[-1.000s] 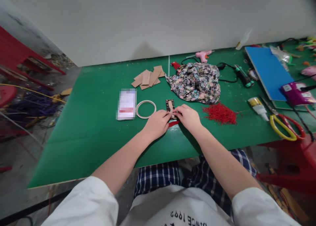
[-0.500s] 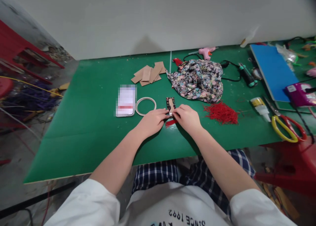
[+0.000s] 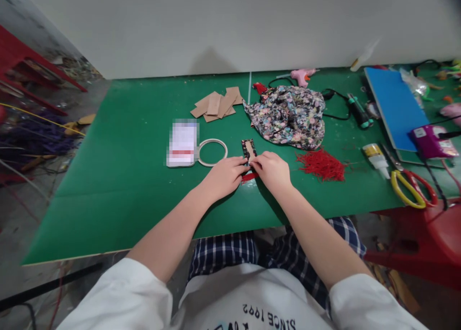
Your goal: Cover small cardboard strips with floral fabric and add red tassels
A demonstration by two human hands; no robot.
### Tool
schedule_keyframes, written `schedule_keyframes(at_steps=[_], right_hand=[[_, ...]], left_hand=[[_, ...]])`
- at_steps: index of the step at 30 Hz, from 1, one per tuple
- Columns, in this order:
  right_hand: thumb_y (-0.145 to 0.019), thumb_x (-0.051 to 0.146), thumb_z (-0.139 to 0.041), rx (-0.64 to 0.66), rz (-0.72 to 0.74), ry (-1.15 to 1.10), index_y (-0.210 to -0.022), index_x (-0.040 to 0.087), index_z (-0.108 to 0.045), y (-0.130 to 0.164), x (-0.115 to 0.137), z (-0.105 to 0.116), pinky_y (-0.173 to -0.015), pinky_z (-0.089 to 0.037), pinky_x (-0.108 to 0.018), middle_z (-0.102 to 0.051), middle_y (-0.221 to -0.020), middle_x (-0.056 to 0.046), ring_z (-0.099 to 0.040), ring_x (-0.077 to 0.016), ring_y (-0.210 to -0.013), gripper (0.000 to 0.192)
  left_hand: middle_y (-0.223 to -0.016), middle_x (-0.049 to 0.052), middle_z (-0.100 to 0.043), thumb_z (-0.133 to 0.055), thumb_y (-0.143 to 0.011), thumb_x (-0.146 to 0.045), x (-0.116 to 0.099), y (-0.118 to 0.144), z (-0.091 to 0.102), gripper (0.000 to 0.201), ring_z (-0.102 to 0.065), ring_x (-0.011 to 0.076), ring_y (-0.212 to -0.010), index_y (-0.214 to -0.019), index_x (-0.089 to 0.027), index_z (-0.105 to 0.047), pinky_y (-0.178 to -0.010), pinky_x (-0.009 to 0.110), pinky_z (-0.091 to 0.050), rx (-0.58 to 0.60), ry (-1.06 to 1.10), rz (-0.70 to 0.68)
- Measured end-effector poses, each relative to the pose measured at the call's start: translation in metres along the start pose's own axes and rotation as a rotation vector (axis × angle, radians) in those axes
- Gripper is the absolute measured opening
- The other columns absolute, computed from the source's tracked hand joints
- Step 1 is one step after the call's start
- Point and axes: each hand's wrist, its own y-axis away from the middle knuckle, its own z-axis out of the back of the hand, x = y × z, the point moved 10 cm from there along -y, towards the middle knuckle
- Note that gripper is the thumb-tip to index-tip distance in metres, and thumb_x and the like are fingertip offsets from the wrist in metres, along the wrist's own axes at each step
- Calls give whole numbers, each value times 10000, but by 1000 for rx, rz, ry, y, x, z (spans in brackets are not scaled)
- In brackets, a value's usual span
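Observation:
A small cardboard strip wrapped in floral fabric (image 3: pixel 248 148) lies on the green table (image 3: pixel 137 176) in front of me, with a red tassel (image 3: pixel 249 177) showing at its near end. My left hand (image 3: pixel 225 175) and my right hand (image 3: pixel 272 170) meet at that near end, fingertips pinching the strip from both sides. The near part of the strip is hidden under my fingers.
A tape ring (image 3: pixel 212 152) and a blurred phone (image 3: pixel 182 142) lie to the left. Cardboard pieces (image 3: pixel 217 104), crumpled floral cloth (image 3: pixel 290 115) and a pink glue gun (image 3: pixel 301 75) sit behind. Red threads (image 3: pixel 321 165), a glue bottle (image 3: pixel 375 156), scissors (image 3: pixel 410 188) and a blue board (image 3: pixel 393 104) are to the right.
Both hands stay on the strip's near end with only slight finger shifts. The camera has drifted a little, so the table appears shifted in view.

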Motion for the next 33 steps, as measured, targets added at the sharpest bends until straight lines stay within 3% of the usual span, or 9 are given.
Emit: schedule_keyframes(at_steps=[15,24,33], right_hand=[[-888,284,-396,-65,4,36,-736,200,-633,1,4,3,-612,-316,-260,-614,-730,-24,-517,-138,-744,293],[-856,294,-481,2,-13,-98,-798,214,-661,1,-6,-1,-634,-344,-243,-619,-755,-23,-520,-138,-755,205],[-853,317,-486,-38,25,-82,-800,225,-657,2,-4,1,-637,-345,-252,-610,-739,-24,-517,-153,-766,201]], left_hand=[[-1203,112,-586,-450,-791,-82,1,-1,1,345,-526,226,-1142,-1083,-120,-630,-991,393,-429,-6,8,21],[-1194,114,-592,-417,-760,-12,2,-2,1,397,-535,218,-1135,-1067,-133,-638,-976,405,-444,-15,12,27],[-1175,103,-607,-400,-768,-1,2,-1,2,403,-543,210,-1125,-1059,-140,-641,-965,395,-451,-55,7,16]])
